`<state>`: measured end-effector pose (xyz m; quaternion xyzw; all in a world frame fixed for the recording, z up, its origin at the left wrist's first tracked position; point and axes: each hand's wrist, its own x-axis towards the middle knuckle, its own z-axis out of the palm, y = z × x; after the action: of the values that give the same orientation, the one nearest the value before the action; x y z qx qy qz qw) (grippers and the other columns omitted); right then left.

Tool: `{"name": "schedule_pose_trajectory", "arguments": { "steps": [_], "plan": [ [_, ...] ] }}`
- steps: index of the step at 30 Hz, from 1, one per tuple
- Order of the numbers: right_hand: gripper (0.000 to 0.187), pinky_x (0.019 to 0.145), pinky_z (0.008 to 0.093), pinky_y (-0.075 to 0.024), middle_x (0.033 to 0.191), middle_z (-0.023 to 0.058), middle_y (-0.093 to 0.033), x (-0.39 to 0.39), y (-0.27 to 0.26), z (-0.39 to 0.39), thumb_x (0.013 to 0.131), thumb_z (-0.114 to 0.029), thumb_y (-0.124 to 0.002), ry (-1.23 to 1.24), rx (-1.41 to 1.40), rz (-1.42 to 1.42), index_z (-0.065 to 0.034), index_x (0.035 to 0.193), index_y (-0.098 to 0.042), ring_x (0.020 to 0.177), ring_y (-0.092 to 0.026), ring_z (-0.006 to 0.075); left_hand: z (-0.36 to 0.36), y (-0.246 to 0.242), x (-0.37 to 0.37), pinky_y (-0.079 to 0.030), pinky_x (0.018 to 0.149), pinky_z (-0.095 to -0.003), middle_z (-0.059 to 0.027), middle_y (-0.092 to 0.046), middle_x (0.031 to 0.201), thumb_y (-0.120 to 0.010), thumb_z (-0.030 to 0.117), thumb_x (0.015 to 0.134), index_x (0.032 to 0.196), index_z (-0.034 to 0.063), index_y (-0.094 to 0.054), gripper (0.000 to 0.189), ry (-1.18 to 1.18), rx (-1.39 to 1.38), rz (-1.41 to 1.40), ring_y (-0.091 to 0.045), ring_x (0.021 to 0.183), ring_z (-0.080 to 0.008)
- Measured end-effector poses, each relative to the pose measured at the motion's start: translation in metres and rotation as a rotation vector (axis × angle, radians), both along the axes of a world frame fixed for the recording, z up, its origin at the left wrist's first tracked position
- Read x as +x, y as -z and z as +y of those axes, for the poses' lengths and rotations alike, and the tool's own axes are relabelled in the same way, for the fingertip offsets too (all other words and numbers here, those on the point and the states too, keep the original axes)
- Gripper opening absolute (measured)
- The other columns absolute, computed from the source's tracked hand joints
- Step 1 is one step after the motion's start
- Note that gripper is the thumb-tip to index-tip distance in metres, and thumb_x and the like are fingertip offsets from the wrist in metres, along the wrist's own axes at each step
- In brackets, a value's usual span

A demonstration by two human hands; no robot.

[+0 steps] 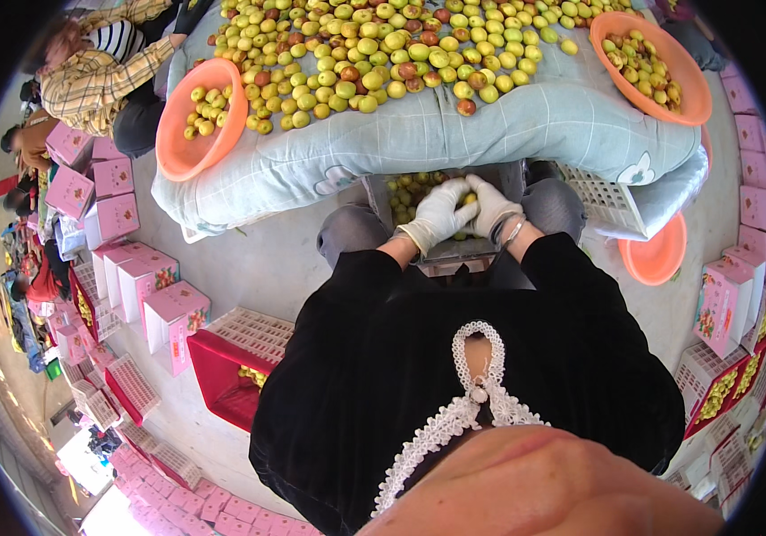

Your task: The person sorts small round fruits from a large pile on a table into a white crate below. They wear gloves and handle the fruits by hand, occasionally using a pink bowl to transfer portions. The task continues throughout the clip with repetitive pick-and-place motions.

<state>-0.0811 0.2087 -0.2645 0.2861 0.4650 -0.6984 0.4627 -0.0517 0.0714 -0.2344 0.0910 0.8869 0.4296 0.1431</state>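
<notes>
My left hand (439,216) and my right hand (490,206), both in whitish gloves, meet above a dark crate (508,178) on my lap. Between them shows part of a yellow-green jujube (469,199), which the fingers of both hands touch. More jujubes (404,194) lie in the crate, left of and under my hands. Beyond the crate, a big heap of yellow-green and reddish-brown jujubes (369,47) covers a padded, checked pale-blue cloth (383,141). The palms and part of the fruit between them are hidden.
Orange bowls with fruit stand on the cloth at left (168,134) and right (681,53); another orange bowl (654,251) is on the floor. A white plastic crate (607,201) stands right of my knee. A red-lined crate (222,388) and pink boxes (175,315) are left. A person (98,80) sits upper left.
</notes>
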Motion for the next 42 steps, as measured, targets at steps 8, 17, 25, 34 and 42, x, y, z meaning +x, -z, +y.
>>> {"name": "schedule_pose_trajectory", "arguments": {
  "steps": [8, 17, 25, 34, 42],
  "plan": [
    [0.041, 0.086, 0.0296, -0.0458, 0.116, 0.0022, -0.061, -0.017, -0.033, -0.002, 0.094, -0.033, -0.055, -0.067, -0.004, 0.34, -0.009, 0.127, -0.055, 0.098, -0.057, 0.0115, -0.05, -0.025, -0.037, -0.051, 0.075, -0.0408, -0.0116, -0.067, 0.087, -0.063, 0.037, 0.081, 0.094, 0.0111, -0.069, 0.03, -0.073, -0.187, 0.279, -0.064, 0.083, -0.0315],
    [0.083, 0.102, 0.0506, -0.0382, 0.152, 0.0173, -0.018, -0.126, -0.086, 0.021, 0.09, -0.044, -0.058, 0.22, 0.056, 0.464, -0.0079, 0.149, -0.013, 0.132, -0.033, 0.0403, -0.138, -0.052, -0.141, -0.045, 0.093, -0.0417, -0.018, -0.052, 0.129, -0.074, 0.058, 0.064, 0.143, 0.0096, -0.034, 0.1, -0.309, -0.746, 0.041, -0.052, 0.115, -0.0357],
    [0.072, 0.1, 0.061, -0.0373, 0.152, 0.0115, -0.018, -0.129, -0.062, -0.008, 0.095, -0.052, -0.043, 0.261, -0.203, 0.26, -0.0109, 0.148, -0.017, 0.131, -0.035, 0.0411, -0.09, -0.041, -0.141, -0.043, 0.096, -0.0501, -0.0195, -0.038, 0.14, -0.077, 0.055, 0.058, 0.143, 0.0284, -0.036, 0.098, -0.131, -0.649, 0.189, -0.041, 0.12, -0.0476],
    [0.079, 0.104, 0.0635, -0.0289, 0.149, 0.0126, -0.024, -0.131, -0.061, -0.005, 0.093, -0.063, -0.036, 0.204, -0.405, 0.219, -0.01, 0.148, -0.016, 0.129, -0.039, 0.0409, -0.054, -0.021, -0.136, -0.039, 0.101, -0.0455, -0.0253, -0.044, 0.131, -0.084, 0.04, 0.063, 0.143, 0.0036, -0.033, 0.102, -0.121, -0.284, 0.427, -0.041, 0.123, -0.0376],
    [0.073, 0.104, 0.0663, -0.0273, 0.148, 0.012, -0.028, -0.128, -0.062, -0.006, 0.095, -0.06, -0.034, 0.226, -0.485, 0.155, -0.0113, 0.147, -0.019, 0.13, -0.037, 0.0412, -0.065, -0.02, -0.147, -0.039, 0.102, -0.0361, -0.0223, -0.049, 0.133, -0.066, 0.039, 0.087, 0.144, 0.0032, -0.031, 0.076, -0.325, 0.504, -0.085, -0.046, 0.125, -0.0276]
  ]
}}
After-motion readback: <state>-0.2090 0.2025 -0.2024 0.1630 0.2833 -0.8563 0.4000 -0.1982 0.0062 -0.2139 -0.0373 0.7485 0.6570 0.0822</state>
